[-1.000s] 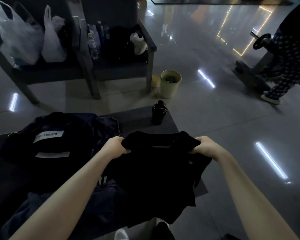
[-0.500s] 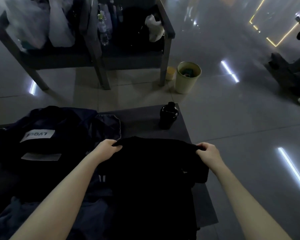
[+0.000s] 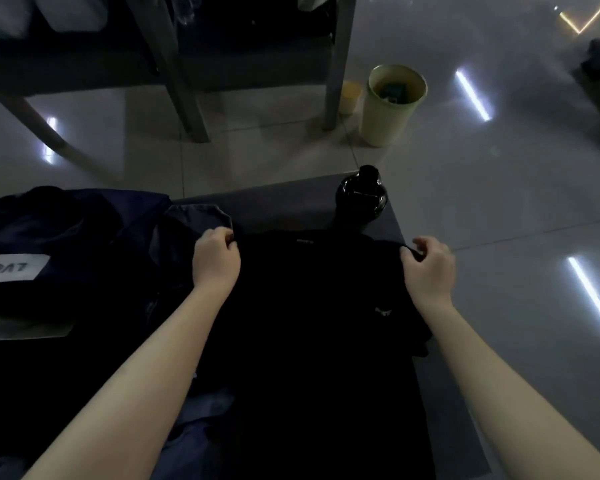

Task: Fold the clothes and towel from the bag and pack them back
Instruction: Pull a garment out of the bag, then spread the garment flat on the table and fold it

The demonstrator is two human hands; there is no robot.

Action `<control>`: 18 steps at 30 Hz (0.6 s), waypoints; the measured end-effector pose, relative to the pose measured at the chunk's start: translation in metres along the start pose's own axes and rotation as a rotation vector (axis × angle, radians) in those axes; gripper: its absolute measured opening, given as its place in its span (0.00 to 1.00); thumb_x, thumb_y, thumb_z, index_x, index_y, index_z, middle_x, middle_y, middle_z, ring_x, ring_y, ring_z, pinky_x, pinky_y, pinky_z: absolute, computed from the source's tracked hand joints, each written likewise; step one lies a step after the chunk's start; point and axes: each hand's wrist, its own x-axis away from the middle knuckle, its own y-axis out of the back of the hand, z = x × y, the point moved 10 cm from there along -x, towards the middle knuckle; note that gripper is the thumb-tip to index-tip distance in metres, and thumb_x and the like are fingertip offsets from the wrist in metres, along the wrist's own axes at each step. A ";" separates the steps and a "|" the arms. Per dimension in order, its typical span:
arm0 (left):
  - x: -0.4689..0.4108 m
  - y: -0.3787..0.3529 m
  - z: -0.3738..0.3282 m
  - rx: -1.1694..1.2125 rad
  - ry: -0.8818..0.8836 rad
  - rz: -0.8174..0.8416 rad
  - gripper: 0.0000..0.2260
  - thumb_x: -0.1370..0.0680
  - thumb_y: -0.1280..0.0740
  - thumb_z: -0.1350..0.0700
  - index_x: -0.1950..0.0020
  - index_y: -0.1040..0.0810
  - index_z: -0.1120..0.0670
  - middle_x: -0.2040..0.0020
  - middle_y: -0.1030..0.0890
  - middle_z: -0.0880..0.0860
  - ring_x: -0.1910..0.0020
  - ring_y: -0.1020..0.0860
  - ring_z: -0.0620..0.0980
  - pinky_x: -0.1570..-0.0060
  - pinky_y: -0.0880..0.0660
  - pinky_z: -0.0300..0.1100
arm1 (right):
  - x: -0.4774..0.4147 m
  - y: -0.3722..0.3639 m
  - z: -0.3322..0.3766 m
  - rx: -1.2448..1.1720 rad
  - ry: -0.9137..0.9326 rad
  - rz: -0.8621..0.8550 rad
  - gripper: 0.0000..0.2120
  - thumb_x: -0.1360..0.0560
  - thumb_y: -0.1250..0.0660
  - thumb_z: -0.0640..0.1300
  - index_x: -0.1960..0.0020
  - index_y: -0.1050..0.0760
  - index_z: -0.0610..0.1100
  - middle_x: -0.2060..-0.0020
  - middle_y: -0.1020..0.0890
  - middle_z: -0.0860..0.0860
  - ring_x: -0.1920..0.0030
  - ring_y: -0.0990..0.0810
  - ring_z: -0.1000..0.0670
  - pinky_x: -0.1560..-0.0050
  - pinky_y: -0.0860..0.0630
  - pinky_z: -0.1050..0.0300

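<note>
A black shirt [image 3: 312, 323] lies spread flat on a dark mat [image 3: 284, 206], with a small white logo on its right chest. My left hand [image 3: 215, 261] pinches its left shoulder and my right hand [image 3: 430, 268] pinches its right shoulder. To the left lies a dark navy bag [image 3: 66, 258] with white labels. Bluish cloth [image 3: 201, 410] shows under my left forearm, partly hidden.
A black bottle [image 3: 361, 199] stands on the mat's far edge, just beyond the shirt collar. A pale green bin [image 3: 388, 105] sits on the tiled floor. Chair legs [image 3: 184, 91] and a seat are at the back. Bare floor lies to the right.
The shirt went from hanging in the air to lying flat on the mat. Both hands moved forward and apart with its shoulders. The camera tilted down.
</note>
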 end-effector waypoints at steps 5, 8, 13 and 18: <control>0.051 -0.044 -0.022 -0.173 -0.285 -0.047 0.07 0.26 0.34 0.64 0.48 0.22 0.61 0.52 0.24 0.59 0.53 0.25 0.60 0.57 0.27 0.52 | 0.052 -0.044 0.006 0.179 0.266 0.031 0.07 0.27 0.32 0.38 0.50 0.23 0.37 0.53 0.23 0.40 0.50 0.26 0.38 0.52 0.28 0.47; 0.095 -0.095 -0.006 -0.231 -0.415 0.121 0.11 0.24 0.36 0.56 0.44 0.21 0.58 0.49 0.22 0.56 0.51 0.22 0.57 0.54 0.26 0.50 | 0.099 -0.090 -0.027 0.282 0.291 0.293 0.15 0.24 0.35 0.45 0.40 0.25 0.39 0.43 0.23 0.42 0.40 0.27 0.39 0.44 0.29 0.44; 0.143 -0.156 0.039 -0.422 -0.399 0.421 0.30 0.22 0.57 0.41 0.24 0.41 0.54 0.22 0.44 0.53 0.24 0.45 0.55 0.28 0.47 0.55 | 0.146 -0.132 -0.105 0.574 0.206 0.546 0.35 0.23 0.57 0.66 0.23 0.60 0.50 0.23 0.57 0.52 0.24 0.56 0.48 0.27 0.54 0.42; 0.153 -0.170 0.050 -0.527 -0.416 0.310 0.31 0.23 0.51 0.39 0.26 0.36 0.57 0.24 0.38 0.56 0.27 0.37 0.58 0.33 0.36 0.59 | 0.141 -0.137 -0.120 0.583 0.356 0.482 0.41 0.32 0.73 0.73 0.25 0.66 0.51 0.25 0.64 0.55 0.26 0.63 0.53 0.27 0.66 0.44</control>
